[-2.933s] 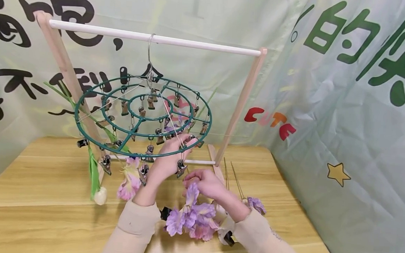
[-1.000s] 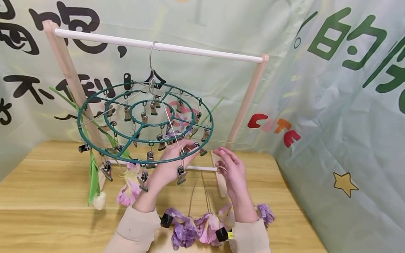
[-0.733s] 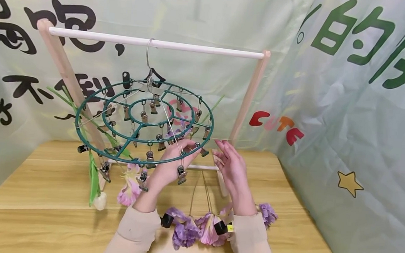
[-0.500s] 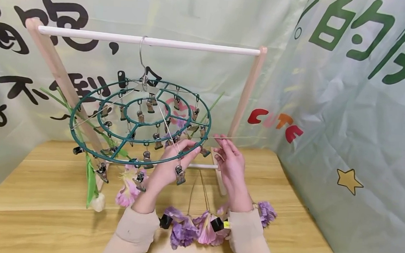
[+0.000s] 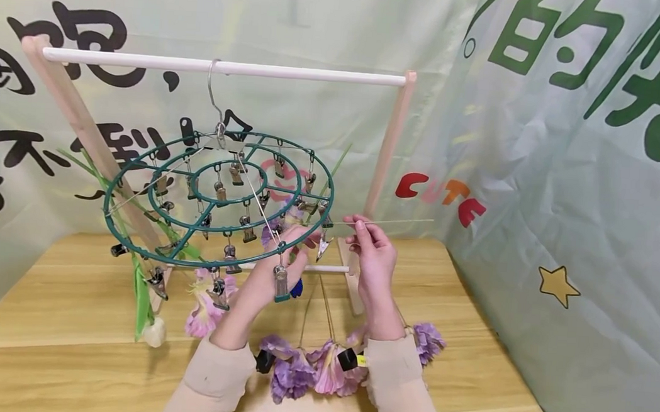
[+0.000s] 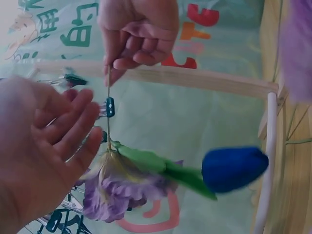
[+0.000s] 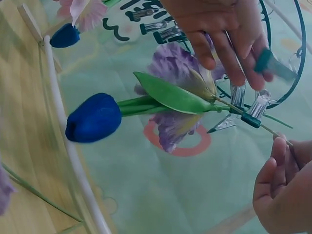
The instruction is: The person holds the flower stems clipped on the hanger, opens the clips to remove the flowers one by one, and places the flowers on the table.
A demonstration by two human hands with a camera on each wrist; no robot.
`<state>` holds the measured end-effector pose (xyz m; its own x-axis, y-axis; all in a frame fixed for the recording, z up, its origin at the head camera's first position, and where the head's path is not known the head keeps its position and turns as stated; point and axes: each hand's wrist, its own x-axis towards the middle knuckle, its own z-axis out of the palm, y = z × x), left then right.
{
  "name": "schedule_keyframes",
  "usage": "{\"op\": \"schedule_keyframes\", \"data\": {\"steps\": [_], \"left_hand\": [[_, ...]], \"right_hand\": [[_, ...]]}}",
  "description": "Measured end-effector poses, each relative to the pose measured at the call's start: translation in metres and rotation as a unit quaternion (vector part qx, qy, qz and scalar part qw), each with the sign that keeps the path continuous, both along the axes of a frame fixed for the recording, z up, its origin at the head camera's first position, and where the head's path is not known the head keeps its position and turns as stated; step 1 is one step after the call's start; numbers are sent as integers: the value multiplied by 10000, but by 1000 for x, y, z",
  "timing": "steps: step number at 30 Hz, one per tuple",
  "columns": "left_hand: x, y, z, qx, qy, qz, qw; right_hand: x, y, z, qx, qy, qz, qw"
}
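A round green clip hanger (image 5: 193,260) hangs from a rack's white bar, its metal clips dangling below the rings. My right hand (image 5: 376,259) pinches the thin stem (image 5: 403,222) of a purple iris to the right of the hanger. In the right wrist view a clip (image 7: 254,116) sits on that stem, between the iris (image 7: 175,66) and my right fingertips. My left hand (image 5: 266,278) is under the hanger's near right rim, its fingers loosely spread and apart from the stem in the left wrist view. A blue tulip (image 6: 234,169) hangs close beside the iris.
Purple and pink irises (image 5: 291,374) with thin stems lie on the wooden table (image 5: 42,365) between my forearms, another iris (image 5: 428,343) to the right. A white tulip (image 5: 154,332) and a pink iris (image 5: 204,312) hang at the left. The rack's right post (image 5: 389,146) stands behind my right hand.
My right hand has risen from the irises on the table to the stem and pinches it. My left fingers have loosened from the clip at the rim, which now hangs on the stem.
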<state>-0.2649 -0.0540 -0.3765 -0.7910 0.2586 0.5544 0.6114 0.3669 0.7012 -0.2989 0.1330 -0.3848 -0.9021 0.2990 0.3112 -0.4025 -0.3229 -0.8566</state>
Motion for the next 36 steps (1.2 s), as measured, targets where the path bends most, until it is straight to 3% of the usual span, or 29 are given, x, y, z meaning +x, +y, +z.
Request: {"op": "schedule_keyframes", "data": {"steps": [5,8,13,22,36], "left_hand": [[-6,5,1,561,915,570,9926],[-9,8,6,683,851,938,9896],[-13,11,22,505,737,1235,9883],[-24,9,37,-814,494,1206,9881],[-29,10,40,-996,344,989,9895]], "right_hand": [[0,2,4,328,266,-285,9987],[1,2,6,488,404,-360,9973],[4,1,10,786,590,-402,9943],[5,2,12,1005,869,-480,9900],[5,4,8,1035,843,-377,9903]]}}
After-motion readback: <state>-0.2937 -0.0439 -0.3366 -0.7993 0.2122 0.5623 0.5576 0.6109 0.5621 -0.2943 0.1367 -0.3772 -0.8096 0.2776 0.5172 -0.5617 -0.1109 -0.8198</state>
